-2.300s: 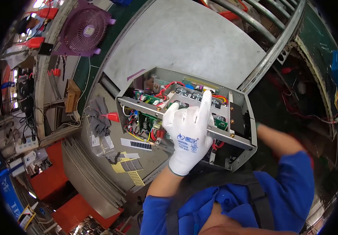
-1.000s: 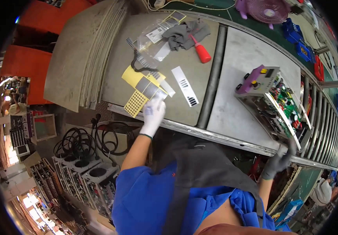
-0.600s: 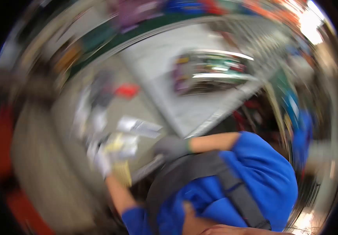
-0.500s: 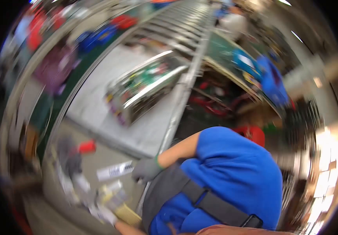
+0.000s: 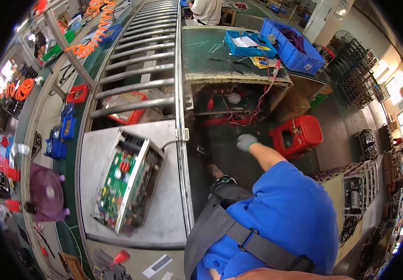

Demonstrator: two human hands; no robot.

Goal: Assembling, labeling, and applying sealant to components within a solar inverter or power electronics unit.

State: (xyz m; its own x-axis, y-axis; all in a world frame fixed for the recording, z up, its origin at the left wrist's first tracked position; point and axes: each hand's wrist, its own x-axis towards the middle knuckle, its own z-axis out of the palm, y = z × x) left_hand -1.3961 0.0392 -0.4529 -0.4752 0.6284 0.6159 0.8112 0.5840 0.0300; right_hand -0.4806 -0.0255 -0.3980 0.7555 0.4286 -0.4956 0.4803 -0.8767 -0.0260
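Workshop, bench [image 5: 172, 196] lower left. Label strip [image 5: 157, 265] at bottom edge. Open chassis [image 5: 129, 182] on bench, left of centre. Gloved right hand [image 5: 247, 142] near red stool [image 5: 308, 131], right of centre; cannot tell its grip. Left hand out of frame.

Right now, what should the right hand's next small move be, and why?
Probably swing the gloved right hand left, toward the open electronics unit: the hand shows left of the red stool in this view, nothing visibly held, while the unit sits apart on the metal plate.
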